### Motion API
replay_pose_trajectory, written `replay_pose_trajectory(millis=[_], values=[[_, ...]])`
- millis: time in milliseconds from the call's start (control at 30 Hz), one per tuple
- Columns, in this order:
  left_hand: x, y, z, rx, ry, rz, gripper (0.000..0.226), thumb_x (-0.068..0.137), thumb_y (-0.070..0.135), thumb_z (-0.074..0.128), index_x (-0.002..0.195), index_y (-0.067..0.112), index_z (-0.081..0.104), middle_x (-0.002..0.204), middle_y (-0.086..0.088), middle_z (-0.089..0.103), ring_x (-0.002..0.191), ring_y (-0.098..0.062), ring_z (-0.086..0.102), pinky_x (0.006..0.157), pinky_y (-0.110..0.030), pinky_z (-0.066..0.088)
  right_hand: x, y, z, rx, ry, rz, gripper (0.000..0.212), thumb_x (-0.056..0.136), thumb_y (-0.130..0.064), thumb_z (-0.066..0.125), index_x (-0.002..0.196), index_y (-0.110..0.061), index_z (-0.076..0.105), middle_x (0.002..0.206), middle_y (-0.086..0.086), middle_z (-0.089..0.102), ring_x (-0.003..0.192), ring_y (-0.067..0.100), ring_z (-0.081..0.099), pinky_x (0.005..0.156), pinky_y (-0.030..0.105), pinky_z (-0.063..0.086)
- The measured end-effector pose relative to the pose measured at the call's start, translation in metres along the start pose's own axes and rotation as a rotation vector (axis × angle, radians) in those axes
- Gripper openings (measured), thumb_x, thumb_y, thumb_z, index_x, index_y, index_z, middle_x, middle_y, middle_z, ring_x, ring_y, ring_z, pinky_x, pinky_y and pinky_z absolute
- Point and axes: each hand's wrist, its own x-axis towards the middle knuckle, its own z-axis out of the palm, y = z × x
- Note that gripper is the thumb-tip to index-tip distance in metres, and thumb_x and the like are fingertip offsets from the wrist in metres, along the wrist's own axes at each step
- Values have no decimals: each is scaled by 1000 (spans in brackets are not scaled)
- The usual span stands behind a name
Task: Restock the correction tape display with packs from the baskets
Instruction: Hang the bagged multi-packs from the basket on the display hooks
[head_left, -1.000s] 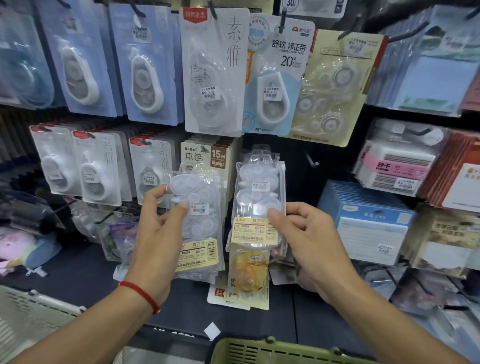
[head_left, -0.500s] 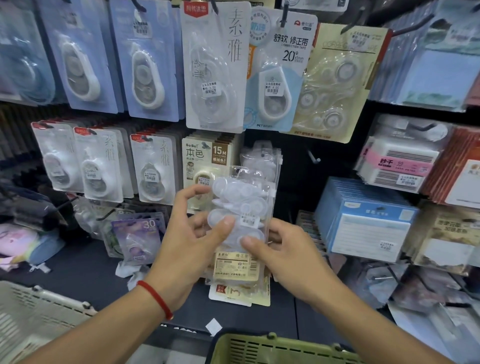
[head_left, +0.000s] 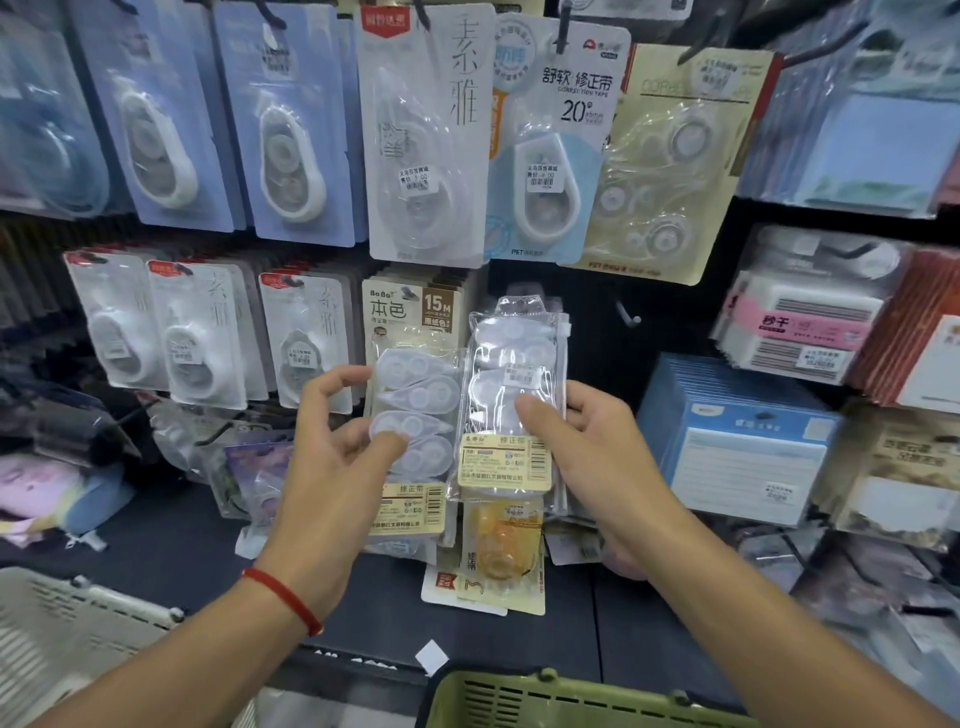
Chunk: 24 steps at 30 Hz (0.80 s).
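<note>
Two clear bags of white correction tapes are held up in front of the display wall. My left hand (head_left: 337, 457) pinches the left pack (head_left: 415, 415), thumb on its front over the tapes. My right hand (head_left: 587, 457) grips the right pack (head_left: 511, 395), thumb on its front above the yellow label; its top reaches up by the dark pegboard. A yellow-tinted pack (head_left: 498, 551) hangs or lies just below them. A green basket (head_left: 545, 696) sits at the bottom edge and a white basket (head_left: 62, 623) at the bottom left.
Carded correction tapes hang in rows on hooks, among them a brown-topped 15M card (head_left: 410, 312) behind the left pack. An empty hook (head_left: 626, 314) juts out right of the packs. Blue note pads (head_left: 743, 441) and pink-banded pads (head_left: 800, 327) fill the right.
The two packs, stacked together in both hands half a second ago, are now apart side by side. The right pack has moved up and right toward the pegboard.
</note>
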Motion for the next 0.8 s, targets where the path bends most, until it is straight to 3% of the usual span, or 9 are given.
replay_pose_trajectory(millis=[100,167,233,300,400,567,600,667,800], values=[[0,2,-4,-11,24,-1,55,98,-1,65,118,49,55,100,-5,82,97,-27,78,95,-61,57,-3,0,5,11,33,-29,16,103,-34,65,106,-21,74,97,9,81,93,30,79,89,64,59],[1,2,-6,4,51,20,55,97,-2,65,119,48,54,98,-3,82,96,-23,78,95,-56,57,-4,0,6,25,65,-28,17,103,-35,65,103,-20,75,97,16,79,93,39,76,80,67,59],[2,2,-7,32,72,59,57,97,-3,64,119,49,53,97,2,82,92,-12,77,90,-42,55,-4,1,6,24,80,-5,20,103,-39,64,105,-21,74,95,9,80,89,32,79,77,65,61],[2,1,-7,48,74,94,61,97,-5,63,120,50,52,97,6,82,91,-6,76,84,-30,52,-2,4,2,-142,110,-3,25,101,-46,64,113,-24,69,98,-2,79,90,18,77,83,56,63],[1,-1,-5,32,26,120,65,97,-9,62,119,52,53,99,4,81,92,-9,77,76,-21,58,0,10,-4,-506,202,-61,42,97,-47,66,132,-29,55,116,-11,63,101,6,62,87,34,55],[-1,-7,8,-24,-79,114,71,93,-14,65,130,46,59,95,3,74,97,-15,74,80,-21,59,-2,12,6,-459,21,-89,31,95,-55,65,119,-36,66,113,-19,66,101,-10,60,81,15,47],[-2,-7,12,-34,-105,115,72,93,-14,66,134,46,60,98,2,73,98,-15,74,81,-22,59,-3,12,8,-420,-43,-72,28,96,-56,65,115,-35,68,110,-18,70,99,-9,63,81,17,50],[-4,-6,19,-30,-154,124,73,94,-11,67,143,41,58,104,5,74,101,-13,74,84,-24,59,-4,11,11,-309,-108,-46,20,100,-47,64,110,-31,72,105,-14,77,98,0,71,88,34,59],[-5,-6,29,32,-186,130,78,95,-4,71,153,42,47,122,8,71,106,-12,73,91,-32,62,-4,7,9,-181,12,-69,17,105,-36,60,109,-24,71,103,4,80,97,25,76,90,57,59]])
